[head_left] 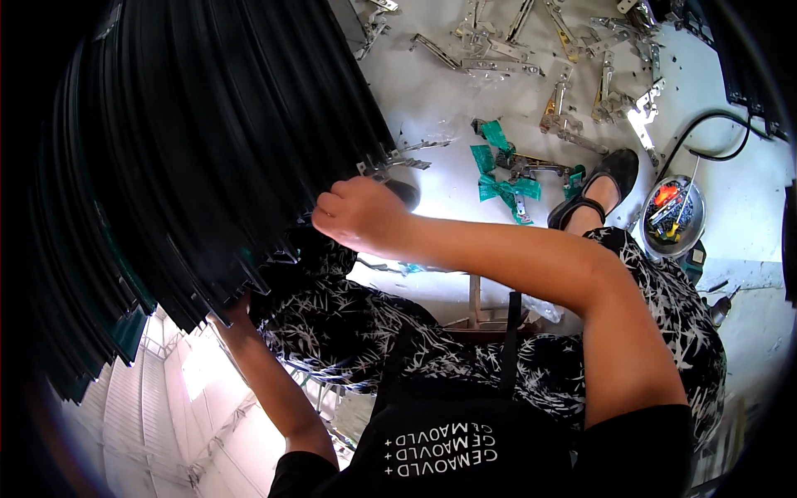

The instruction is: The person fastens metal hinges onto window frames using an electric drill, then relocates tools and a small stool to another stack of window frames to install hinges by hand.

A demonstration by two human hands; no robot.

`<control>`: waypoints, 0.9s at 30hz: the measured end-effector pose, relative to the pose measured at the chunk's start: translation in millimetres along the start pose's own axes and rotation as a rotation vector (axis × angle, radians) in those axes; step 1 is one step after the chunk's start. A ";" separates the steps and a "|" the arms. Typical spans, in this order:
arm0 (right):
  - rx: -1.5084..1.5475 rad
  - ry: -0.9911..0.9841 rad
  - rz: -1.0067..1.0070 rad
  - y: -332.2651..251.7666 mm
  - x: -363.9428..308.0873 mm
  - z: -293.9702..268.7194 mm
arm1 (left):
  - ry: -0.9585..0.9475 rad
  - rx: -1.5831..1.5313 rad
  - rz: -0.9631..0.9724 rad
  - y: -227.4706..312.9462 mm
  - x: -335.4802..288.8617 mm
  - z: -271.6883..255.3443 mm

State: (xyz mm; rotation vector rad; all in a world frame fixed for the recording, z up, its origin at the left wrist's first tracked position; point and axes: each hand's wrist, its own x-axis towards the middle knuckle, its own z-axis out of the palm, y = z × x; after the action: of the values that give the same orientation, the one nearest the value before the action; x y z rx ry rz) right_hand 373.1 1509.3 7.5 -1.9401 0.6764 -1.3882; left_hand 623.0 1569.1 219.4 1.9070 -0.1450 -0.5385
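A large stack of long black profile strips (224, 124) fills the left side, their ends toward me. My right hand (361, 216) is closed, fingers curled, at the right edge of the stack. Whatever it may grip is hidden. Just beyond its knuckles, a metal hinge piece (383, 169) sticks out by the corner of the strips. My left hand (237, 309) is at the lower ends of the strips, which cover most of it; its fingers do not show.
Metal hinge arms (498, 62) lie scattered over the pale floor ahead. Nearer are parts with green tape (506, 187). By my shoe (610, 183) at the right stands a metal bowl (700, 217) of screws with a screwdriver in it. A black cable (706, 116) curves behind the bowl.
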 end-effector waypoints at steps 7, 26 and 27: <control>0.042 -0.063 -0.106 2.8 -8.1 -12.0 | -0.072 -0.070 0.035 0.7 -10.0 4.7; -0.084 -0.511 0.342 42.9 -42.6 3.2 | -0.116 -0.060 0.017 1.7 20.8 -7.0; -0.069 -0.495 0.309 45.0 -43.7 4.0 | -0.117 -0.061 0.019 1.4 22.6 -6.8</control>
State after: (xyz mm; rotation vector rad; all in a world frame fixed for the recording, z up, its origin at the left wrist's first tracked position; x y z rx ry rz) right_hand 361.9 1512.3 -54.2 -2.0199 0.7446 -0.6686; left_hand 646.2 1566.5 216.0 1.8139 -0.2205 -0.6353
